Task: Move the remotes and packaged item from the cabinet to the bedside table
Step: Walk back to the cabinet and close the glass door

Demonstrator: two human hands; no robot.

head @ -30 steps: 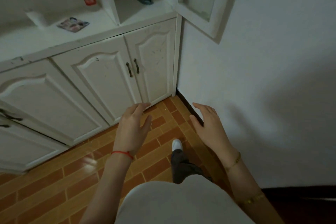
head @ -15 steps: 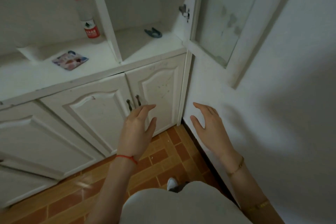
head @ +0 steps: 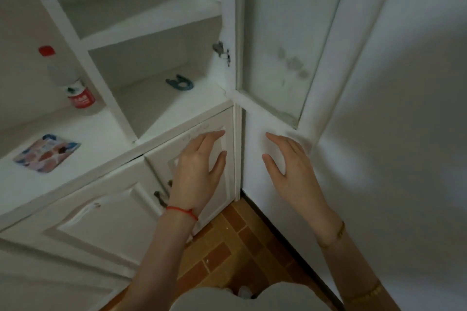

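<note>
Below the cabinet [head: 177,118] shelf, both hands' fingers spread wide, holding nothing; reaching past might bump the bottle [head: 68,78].

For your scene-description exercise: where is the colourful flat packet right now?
In the head view, the colourful flat packet lies far left on the cabinet ledge, in front of the red-capped bottle, left of the divider.

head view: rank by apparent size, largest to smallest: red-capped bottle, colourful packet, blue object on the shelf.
1. Red-capped bottle and colourful packet cover a similar area; the packet lies nearer the camera, so I will not rank them against each other.
2. Blue object, clearly the smallest.
</note>
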